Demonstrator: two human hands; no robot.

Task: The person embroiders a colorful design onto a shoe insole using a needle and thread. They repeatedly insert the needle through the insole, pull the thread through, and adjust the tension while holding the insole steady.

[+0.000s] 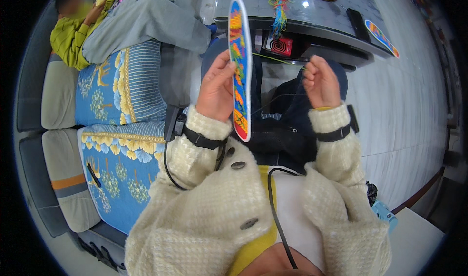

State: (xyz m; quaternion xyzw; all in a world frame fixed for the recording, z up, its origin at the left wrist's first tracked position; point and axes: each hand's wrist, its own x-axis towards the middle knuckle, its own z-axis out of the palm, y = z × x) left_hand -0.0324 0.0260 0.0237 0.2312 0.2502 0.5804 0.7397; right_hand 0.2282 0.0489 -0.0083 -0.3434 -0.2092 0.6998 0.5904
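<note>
My left hand (218,86) grips a long embroidered insole (238,75) by its left edge, thumb on its patterned face. The insole stands nearly upright in the picture, white-rimmed, with blue, orange, green and red stitching. From its far side a yellow-green thread (275,59) runs across to my right hand (321,81), whose fingers are curled and pinch the thread's end. Whether a needle is between those fingers is too small to tell. Both hands are above my lap, apart from each other.
Ahead is a dark glossy coffee table (329,16) with skeins of coloured thread (279,5) hanging over its edge. A second insole (382,38) and a black phone-like object (357,24) lie at its right. On the left, a person (120,27) reclines on the sofa (120,82).
</note>
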